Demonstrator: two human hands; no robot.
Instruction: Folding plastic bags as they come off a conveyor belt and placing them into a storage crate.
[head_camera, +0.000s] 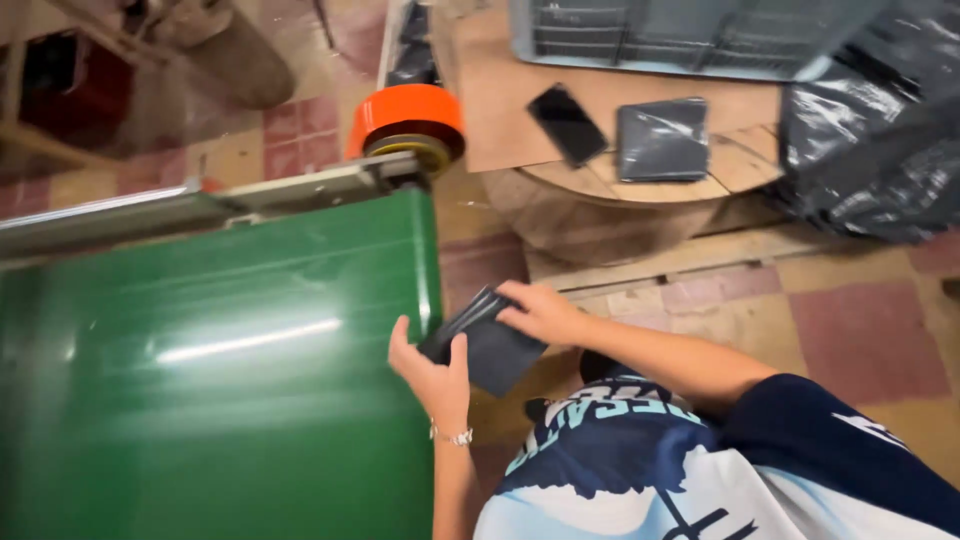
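Both my hands hold a thin stack of dark grey flat pouches (492, 352) just past the right edge of a green conveyor belt (220, 380). My left hand (435, 375), with a bracelet at the wrist, grips the stack from below with the thumb on top. My right hand (540, 310) rests on the stack's upper edge with its fingers curled over it. The stack is tilted, its left end raised.
An orange roller (410, 110) sits at the belt's far end. Beyond it, a round wooden table (640, 185) carries a black phone (567, 125), another pile of dark pouches (660, 138) and a grey crate (680, 35). A black plastic sack (870, 150) lies at right on the tiled floor.
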